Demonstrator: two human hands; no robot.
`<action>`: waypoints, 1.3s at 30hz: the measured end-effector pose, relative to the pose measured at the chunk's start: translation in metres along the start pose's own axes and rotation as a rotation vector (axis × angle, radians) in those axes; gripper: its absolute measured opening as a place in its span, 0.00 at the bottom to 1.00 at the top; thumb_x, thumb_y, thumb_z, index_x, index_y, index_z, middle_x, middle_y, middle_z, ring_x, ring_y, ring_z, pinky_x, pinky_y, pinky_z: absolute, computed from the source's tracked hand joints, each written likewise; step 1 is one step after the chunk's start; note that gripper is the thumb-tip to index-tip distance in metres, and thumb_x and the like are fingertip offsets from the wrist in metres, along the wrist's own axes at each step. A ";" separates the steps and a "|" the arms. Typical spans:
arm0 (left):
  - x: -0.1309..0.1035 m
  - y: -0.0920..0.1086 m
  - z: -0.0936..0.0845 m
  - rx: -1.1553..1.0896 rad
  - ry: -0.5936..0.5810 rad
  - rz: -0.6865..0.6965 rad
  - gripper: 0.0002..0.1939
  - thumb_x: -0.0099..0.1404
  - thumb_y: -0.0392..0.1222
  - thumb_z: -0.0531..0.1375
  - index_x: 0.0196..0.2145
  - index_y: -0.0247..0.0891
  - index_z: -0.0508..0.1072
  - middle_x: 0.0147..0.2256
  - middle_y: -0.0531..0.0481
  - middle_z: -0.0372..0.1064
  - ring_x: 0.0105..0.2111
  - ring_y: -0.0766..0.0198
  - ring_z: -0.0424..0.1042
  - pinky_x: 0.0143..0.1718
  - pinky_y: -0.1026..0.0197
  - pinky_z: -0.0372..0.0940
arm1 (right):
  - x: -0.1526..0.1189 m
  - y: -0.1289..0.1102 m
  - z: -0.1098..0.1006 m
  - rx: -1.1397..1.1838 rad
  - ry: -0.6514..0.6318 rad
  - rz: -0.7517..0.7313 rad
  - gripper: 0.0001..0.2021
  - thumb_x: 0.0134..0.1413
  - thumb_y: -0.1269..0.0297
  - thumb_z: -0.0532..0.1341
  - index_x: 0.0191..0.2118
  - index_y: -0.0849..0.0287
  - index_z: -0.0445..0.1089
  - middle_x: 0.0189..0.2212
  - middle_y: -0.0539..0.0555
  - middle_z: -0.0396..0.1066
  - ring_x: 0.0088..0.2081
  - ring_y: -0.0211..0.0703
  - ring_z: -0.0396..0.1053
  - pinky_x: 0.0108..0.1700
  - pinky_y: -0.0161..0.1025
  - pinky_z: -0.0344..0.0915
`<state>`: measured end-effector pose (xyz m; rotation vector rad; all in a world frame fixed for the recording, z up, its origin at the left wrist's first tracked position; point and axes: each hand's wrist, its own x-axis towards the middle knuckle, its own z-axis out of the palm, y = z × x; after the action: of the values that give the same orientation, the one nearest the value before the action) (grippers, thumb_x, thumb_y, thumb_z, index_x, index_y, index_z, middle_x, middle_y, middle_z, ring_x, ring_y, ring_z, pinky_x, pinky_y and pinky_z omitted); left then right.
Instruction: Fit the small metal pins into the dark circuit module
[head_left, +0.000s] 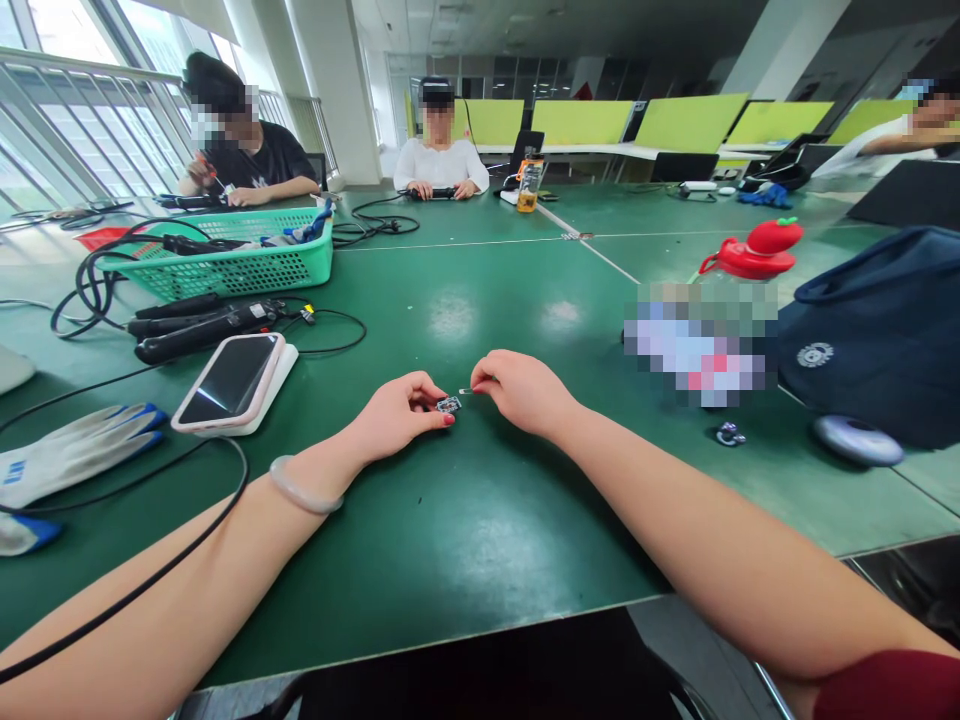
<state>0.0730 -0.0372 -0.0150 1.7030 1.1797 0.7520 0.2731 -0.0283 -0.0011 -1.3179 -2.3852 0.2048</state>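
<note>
Over the middle of the green table [450, 530], my left hand [401, 410] pinches a small dark-and-white patterned piece [449, 405] between thumb and fingers. Just to its right, my right hand [521, 390] is closed, its thumb and forefinger pinching a tiny light-coloured pin-like item [466, 391] that points toward the patterned piece. The two items are very close; whether they touch cannot be made out. A pale bangle [306, 487] is round my left wrist.
On the left are a phone [229, 380], gloves [79, 450], black cabled devices [202, 325] and a green basket [225, 265]. A black cable crosses my left forearm. On the right are a dark bag [885, 330], a red-lidded bottle [754, 250] and a mouse [857, 441]. Other people sit across.
</note>
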 end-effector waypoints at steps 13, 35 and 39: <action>0.000 0.001 0.002 0.026 -0.015 0.022 0.13 0.47 0.40 0.65 0.29 0.36 0.65 0.29 0.52 0.71 0.27 0.67 0.69 0.29 0.63 0.63 | -0.002 -0.012 0.012 -0.042 -0.019 -0.115 0.08 0.57 0.69 0.54 0.33 0.56 0.70 0.33 0.48 0.69 0.32 0.35 0.65 0.32 0.32 0.54; -0.003 0.009 0.003 -0.573 0.029 -0.143 0.19 0.51 0.38 0.65 0.42 0.34 0.73 0.39 0.45 0.75 0.38 0.63 0.72 0.45 0.59 0.65 | 0.003 -0.024 0.018 -0.095 0.092 -0.116 0.12 0.58 0.55 0.54 0.38 0.57 0.68 0.33 0.52 0.71 0.32 0.37 0.67 0.31 0.33 0.53; -0.002 0.006 -0.001 -0.450 0.046 -0.105 0.20 0.52 0.40 0.64 0.44 0.34 0.73 0.40 0.45 0.75 0.38 0.62 0.73 0.46 0.58 0.65 | 0.004 -0.024 0.018 -0.090 0.072 -0.130 0.14 0.57 0.53 0.54 0.39 0.57 0.68 0.32 0.51 0.71 0.32 0.37 0.66 0.30 0.33 0.52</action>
<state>0.0733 -0.0400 -0.0091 1.2484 1.0280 0.9160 0.2450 -0.0367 -0.0083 -1.1828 -2.4331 0.0124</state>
